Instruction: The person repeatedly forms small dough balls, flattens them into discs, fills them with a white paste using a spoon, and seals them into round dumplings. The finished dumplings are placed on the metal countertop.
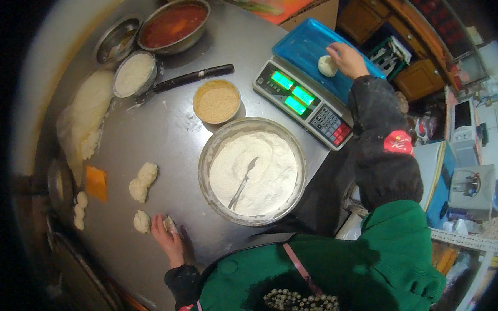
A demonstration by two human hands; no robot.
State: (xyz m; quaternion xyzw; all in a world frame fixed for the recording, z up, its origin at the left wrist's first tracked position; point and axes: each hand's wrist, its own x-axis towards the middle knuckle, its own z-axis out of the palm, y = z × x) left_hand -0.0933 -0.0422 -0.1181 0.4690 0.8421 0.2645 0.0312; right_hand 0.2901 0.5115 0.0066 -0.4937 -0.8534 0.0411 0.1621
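My right hand [347, 59] is at a ball of dough [328, 66] on the blue tray [297, 41] of a digital scale [303, 101]; whether the fingers grip the ball cannot be told. At the lower left, my left hand [168, 239] rests over a small piece of dough [169, 225] on the steel table [115, 249]. Just beside its fingers lies a round dough lump [142, 221], and farther up are two joined lumps [143, 182]. Between my hands stands a wide metal bowl [201, 170] of flour, with a thin metal utensil [242, 184] lying in it.
A tub of tan crumbs [216, 102], a dark rod [194, 77], a bowl of white powder [134, 74] and a bowl of red liquid [174, 26] stand farther back. At the left are a plastic bag [86, 115], an orange scraper-like piece [96, 184] and several small dough balls [80, 211].
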